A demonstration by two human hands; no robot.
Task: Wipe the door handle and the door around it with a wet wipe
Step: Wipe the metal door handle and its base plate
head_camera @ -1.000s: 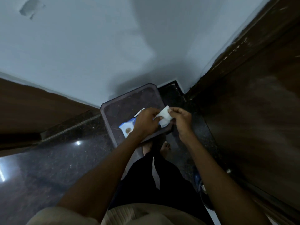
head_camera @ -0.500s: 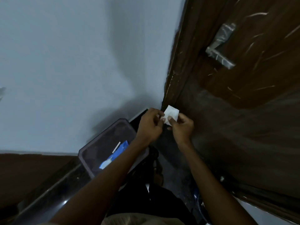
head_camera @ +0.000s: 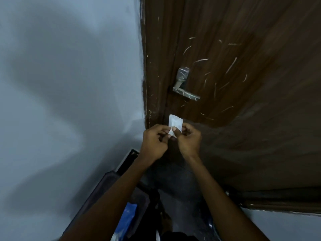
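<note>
A small white folded wet wipe (head_camera: 175, 122) is pinched between my left hand (head_camera: 153, 141) and my right hand (head_camera: 188, 140), held close together below the handle. The silver lever door handle (head_camera: 184, 86) sticks out of the dark brown door (head_camera: 243, 84), whose surface around it shows pale streaks. The wipe is a short way below the handle and is not touching the door.
A pale blue-grey wall (head_camera: 69, 84) fills the left side, meeting the brown door frame (head_camera: 152, 66). Low down by my left forearm stands a dark tray (head_camera: 97, 192) holding a blue wipe packet (head_camera: 128, 216). The floor below is dark.
My view has swung up from the tray on the floor to the door and its handle. Both hands have risen with the wipe, which looks more folded now.
</note>
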